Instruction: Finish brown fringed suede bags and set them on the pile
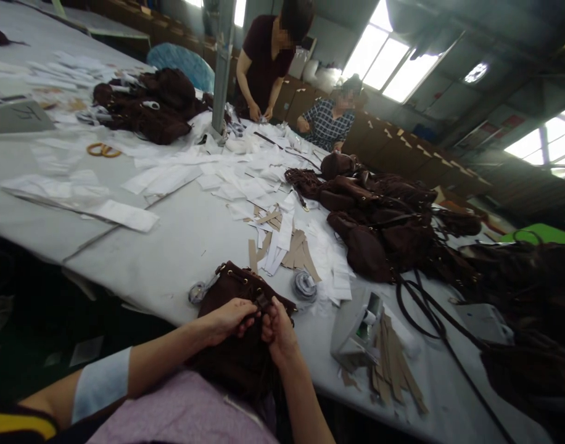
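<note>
A dark brown drawstring bag (227, 293) with brass eyelets lies at the table's near edge and hangs over my lap. My left hand (234, 317) is closed, its fingers pinching the bag's drawstring near the top front. Close beside it, my right hand (277, 327) is also closed, thumb and fingers gripping the same drawstring part. What exactly sits between the fingertips is partly hidden. A grey wrapped roll (304, 285) rests just right of the bag, and a similar wrapped bundle (197, 292) touches its left side.
White paper strips (236, 166) and brown card strips (301, 253) cover the table's middle. Brown bags are piled at right (379, 222) and far left (148, 105). A grey dispenser (356, 333) stands at right. Scissors (103, 150) lie left. Two people work across the table near a metal post (222, 68).
</note>
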The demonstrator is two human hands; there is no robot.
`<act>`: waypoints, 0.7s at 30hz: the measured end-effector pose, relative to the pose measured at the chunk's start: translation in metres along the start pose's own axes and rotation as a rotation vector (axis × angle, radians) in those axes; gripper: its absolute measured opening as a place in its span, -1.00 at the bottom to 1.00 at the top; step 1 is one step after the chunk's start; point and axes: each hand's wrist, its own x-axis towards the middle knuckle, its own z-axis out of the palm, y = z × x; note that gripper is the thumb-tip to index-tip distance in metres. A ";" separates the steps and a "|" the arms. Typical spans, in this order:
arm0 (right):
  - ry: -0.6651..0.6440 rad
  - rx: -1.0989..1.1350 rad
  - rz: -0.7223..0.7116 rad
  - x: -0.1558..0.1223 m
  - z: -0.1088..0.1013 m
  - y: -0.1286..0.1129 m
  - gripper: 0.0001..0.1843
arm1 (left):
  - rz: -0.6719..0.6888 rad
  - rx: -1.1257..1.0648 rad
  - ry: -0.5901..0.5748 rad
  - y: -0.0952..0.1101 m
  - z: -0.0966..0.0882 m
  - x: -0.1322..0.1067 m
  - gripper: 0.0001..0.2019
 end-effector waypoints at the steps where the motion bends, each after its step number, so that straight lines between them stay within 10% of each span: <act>1: 0.014 0.001 0.006 0.001 0.001 0.000 -0.50 | -0.001 0.007 -0.003 -0.003 0.002 -0.001 -0.71; 10: 0.210 -0.014 -0.092 0.010 0.012 0.014 -0.60 | -0.089 -0.070 0.010 -0.009 0.007 0.002 -0.58; 21: 0.143 -0.065 -0.131 0.014 0.015 0.018 -0.58 | -0.038 0.132 -0.024 -0.017 0.001 0.009 -0.53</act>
